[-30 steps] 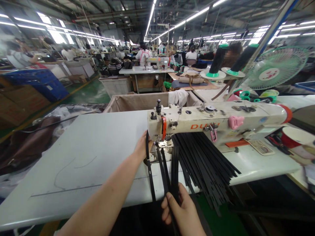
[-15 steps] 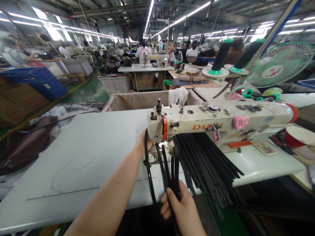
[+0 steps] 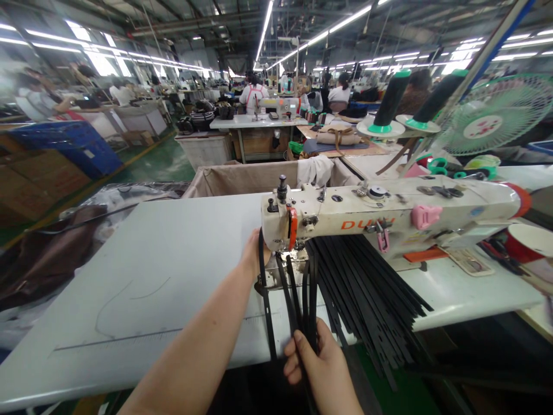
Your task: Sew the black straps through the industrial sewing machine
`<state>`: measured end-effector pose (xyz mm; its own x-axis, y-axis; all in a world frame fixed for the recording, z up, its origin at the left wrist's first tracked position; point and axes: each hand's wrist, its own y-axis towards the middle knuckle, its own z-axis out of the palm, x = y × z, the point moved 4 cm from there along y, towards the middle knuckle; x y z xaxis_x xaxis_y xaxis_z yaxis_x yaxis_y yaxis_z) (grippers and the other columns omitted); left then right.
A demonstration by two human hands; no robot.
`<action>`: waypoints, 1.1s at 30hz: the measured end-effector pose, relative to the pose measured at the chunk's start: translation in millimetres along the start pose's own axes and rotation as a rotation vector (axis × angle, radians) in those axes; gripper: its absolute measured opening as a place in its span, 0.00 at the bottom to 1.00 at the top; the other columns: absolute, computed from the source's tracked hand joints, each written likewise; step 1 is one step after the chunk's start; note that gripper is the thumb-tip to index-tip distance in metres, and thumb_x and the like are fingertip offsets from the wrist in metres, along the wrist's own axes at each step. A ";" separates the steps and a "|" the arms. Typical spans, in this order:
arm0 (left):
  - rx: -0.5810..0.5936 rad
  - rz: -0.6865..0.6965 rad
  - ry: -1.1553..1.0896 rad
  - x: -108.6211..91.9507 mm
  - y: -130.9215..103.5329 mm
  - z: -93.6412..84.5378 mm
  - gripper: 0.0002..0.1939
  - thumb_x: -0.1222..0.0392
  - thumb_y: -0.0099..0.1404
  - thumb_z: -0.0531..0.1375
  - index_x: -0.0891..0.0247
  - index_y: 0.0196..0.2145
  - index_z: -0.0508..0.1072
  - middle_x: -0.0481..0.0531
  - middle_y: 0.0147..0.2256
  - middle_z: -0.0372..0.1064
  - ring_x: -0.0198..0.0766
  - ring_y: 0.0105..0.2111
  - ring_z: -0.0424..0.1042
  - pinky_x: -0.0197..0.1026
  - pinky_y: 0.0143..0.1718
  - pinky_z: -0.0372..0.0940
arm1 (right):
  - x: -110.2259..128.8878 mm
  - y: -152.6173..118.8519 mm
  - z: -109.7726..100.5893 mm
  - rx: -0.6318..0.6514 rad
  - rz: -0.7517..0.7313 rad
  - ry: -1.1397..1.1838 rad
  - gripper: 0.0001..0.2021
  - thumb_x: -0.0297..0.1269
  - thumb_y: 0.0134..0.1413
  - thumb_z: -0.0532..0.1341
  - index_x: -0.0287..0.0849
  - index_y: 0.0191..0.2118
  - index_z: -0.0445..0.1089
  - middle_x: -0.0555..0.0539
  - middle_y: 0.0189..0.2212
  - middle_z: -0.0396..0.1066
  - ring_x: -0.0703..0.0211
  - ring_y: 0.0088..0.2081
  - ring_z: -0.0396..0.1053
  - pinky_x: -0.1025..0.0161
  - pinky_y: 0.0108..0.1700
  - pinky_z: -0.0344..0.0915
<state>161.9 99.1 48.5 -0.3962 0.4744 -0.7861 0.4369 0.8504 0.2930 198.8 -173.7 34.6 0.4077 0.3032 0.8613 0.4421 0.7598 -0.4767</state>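
Note:
My right hand (image 3: 325, 360) is closed around several narrow black straps (image 3: 306, 305) at the table's front edge, the thumb lying on top. From there the straps run up to the needle area of a cream sewing machine (image 3: 328, 210). My left hand (image 3: 253, 253) reaches to the left of the machine head, beside another black strap (image 3: 266, 317) that hangs down over the table edge. The head and this strap hide the left fingers, so their grip does not show. Under the machine arm, a fanned pile of black straps (image 3: 367, 288) spreads to the right.
The white table (image 3: 181, 253) bears a ruler marking and pencil curves. Behind it stands a fabric-lined bin (image 3: 242, 177). Thread cones (image 3: 391, 101) and a green fan (image 3: 484, 124) stand at right. Dark bags (image 3: 64, 248) lie to the left. Other people work farther back.
The camera view has shifted a little, so the scene sits slightly farther right. Both hands and the straps keep nearly the same places at the machine.

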 end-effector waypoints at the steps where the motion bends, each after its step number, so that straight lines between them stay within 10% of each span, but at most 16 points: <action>1: 0.002 0.001 0.001 0.0 -0.5 -0.3 0.11 0.60 0.65 0.64 0.62 0.45 0.81 0.60 0.43 0.81 0.60 0.48 0.77 0.59 0.54 0.74 | 0.8 0.1 0.6 0.001 -0.002 0.002 0.40 0.74 0.38 0.70 0.44 0.40 0.58 0.52 0.25 0.74 0.61 0.19 0.72 0.67 0.18 0.66; 9: -0.023 0.007 0.003 0.7 -10.3 -7.7 0.10 0.62 0.69 0.57 0.62 0.41 0.80 0.58 0.44 0.80 0.53 0.47 0.79 0.53 0.50 0.76 | 0.5 -0.7 1.0 0.004 -0.019 0.001 0.38 0.73 0.39 0.70 0.44 0.38 0.58 0.54 0.23 0.72 0.63 0.17 0.70 0.69 0.16 0.63; 21: 0.078 0.375 0.300 -26.5 -106.5 -9.5 0.15 0.61 0.76 0.55 0.63 0.55 0.76 0.58 0.57 0.75 0.50 0.61 0.71 0.61 0.67 0.65 | 0.5 -6.0 -4.7 0.022 -0.018 -0.027 0.39 0.75 0.37 0.69 0.43 0.38 0.60 0.55 0.20 0.71 0.64 0.15 0.68 0.69 0.16 0.61; 33: 0.100 0.312 0.245 -28.7 -105.6 -14.2 0.15 0.58 0.78 0.53 0.60 0.55 0.77 0.55 0.56 0.76 0.47 0.62 0.70 0.60 0.69 0.63 | -4.3 -28.9 -23.8 0.073 0.078 0.048 0.40 0.73 0.40 0.70 0.37 0.41 0.71 0.47 0.24 0.75 0.59 0.22 0.74 0.66 0.23 0.65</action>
<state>115.6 -1.1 47.9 -0.4078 0.7563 -0.5115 0.6381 0.6368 0.4328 203.4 -210.7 40.5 0.4773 0.3365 0.8117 0.3485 0.7756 -0.5264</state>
